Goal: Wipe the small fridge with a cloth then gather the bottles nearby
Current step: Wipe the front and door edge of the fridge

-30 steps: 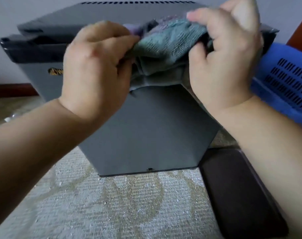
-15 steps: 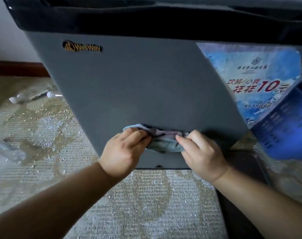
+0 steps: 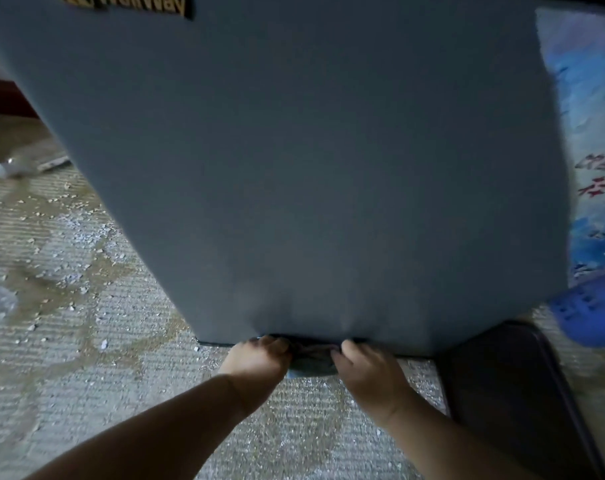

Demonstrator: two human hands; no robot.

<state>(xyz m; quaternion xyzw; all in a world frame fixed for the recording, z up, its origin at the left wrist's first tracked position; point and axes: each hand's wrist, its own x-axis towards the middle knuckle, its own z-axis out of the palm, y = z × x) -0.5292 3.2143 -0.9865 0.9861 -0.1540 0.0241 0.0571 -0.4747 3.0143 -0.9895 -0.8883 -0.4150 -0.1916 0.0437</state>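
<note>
Your small fridge (image 3: 294, 161) fills the view from centre to 12 o'clock, standing on the carpet (image 3: 86, 341), and your left hand (image 3: 254, 356) and right hand (image 3: 367, 370) sit side by side at its bottom edge near 6 o'clock, the cloth (image 3: 311, 360) bunched between them. A bottle (image 3: 20, 165) lies on the carpet at 9 o'clock, well apart from your hands. At 3 o'clock a poster (image 3: 592, 161) sits on the fridge's right side, with a basket (image 3: 588, 313) below it at 4 o'clock.

One fridge (image 3: 294, 168), one cloth (image 3: 311, 362), two hands (image 3: 256, 358)

A carpeted room (image 3: 86, 306) — mini fridge (image 3: 294, 168) bearing a drinks-and-snacks price poster (image 3: 595, 202).
</note>
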